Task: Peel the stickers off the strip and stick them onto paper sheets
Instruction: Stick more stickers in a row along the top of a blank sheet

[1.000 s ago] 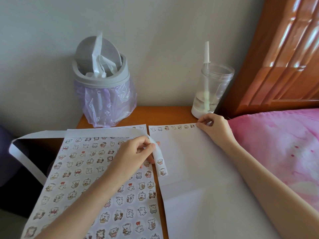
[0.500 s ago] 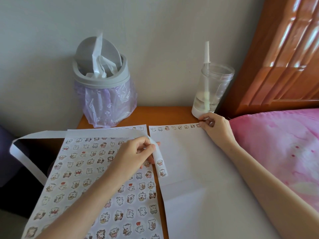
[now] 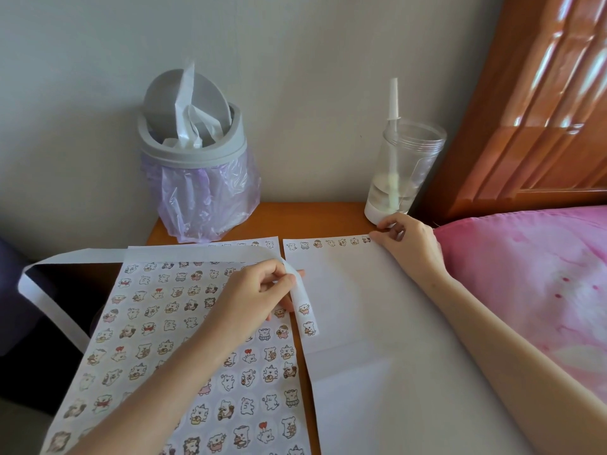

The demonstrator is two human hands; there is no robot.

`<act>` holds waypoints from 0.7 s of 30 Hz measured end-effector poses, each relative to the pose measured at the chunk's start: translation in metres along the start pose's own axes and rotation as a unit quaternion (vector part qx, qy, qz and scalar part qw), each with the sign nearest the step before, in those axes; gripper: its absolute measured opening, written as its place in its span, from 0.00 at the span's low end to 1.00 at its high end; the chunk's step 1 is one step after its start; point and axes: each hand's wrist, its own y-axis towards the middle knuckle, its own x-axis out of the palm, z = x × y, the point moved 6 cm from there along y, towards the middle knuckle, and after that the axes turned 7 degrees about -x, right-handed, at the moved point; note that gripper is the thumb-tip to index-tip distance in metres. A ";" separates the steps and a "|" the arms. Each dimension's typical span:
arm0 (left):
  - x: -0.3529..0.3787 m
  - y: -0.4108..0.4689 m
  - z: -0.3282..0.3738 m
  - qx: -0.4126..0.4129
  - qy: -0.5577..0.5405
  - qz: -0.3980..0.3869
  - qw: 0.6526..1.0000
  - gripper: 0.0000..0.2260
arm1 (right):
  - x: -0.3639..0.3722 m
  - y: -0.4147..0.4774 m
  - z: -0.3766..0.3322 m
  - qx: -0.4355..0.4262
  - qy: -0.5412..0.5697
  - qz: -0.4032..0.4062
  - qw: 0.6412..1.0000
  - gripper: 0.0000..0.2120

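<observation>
Sticker strip [image 3: 307, 320] between left fingers [image 3: 283, 284], its free end just below them.

Soft bright daylight; glare on wooden headboard [image 3: 542, 93], top rt. Faint shadow band across rt paper sheet [image 3: 377, 323]. Wide-angle bend at edges; bottom-left dim.

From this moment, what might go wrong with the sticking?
1. The right hand is at the right sheet's top corner, close beside the clear cup that holds liquid; a bump might tip it onto the paper.
2. The strip, pinched by the left hand, curls down toward the sheets with two stickers on its end; that loose end might fold or stick early.
</observation>
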 end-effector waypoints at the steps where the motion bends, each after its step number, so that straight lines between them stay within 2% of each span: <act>1: 0.000 0.000 0.001 0.000 -0.004 -0.002 1.000 0.11 | 0.000 0.000 0.000 0.001 -0.004 0.002 1.000 0.05; 5: 0.000 -0.002 0.002 0.002 -0.008 -0.004 1.000 0.10 | 0.001 0.001 0.001 0.003 -0.019 0.005 1.000 0.01; 12: 0.000 -0.001 0.001 0.002 0.001 0.002 1.000 0.10 | -0.001 0.000 0.001 0.001 -0.029 0.007 1.000 0.04; 15: 0.000 0.000 -0.002 -0.002 0.003 0.000 1.000 0.10 | -0.001 -0.001 -0.001 0.006 -0.008 0.011 1.000 0.01; 18: 0.000 0.000 -0.001 -0.002 -0.001 -0.002 1.000 0.10 | 0.001 -0.001 -0.005 0.011 -0.044 0.001 0.999 0.07; 21: 0.001 -0.001 0.001 -0.001 -0.004 -0.003 1.000 0.10 | 0.001 0.000 -0.005 0.024 -0.062 0.008 0.998 0.06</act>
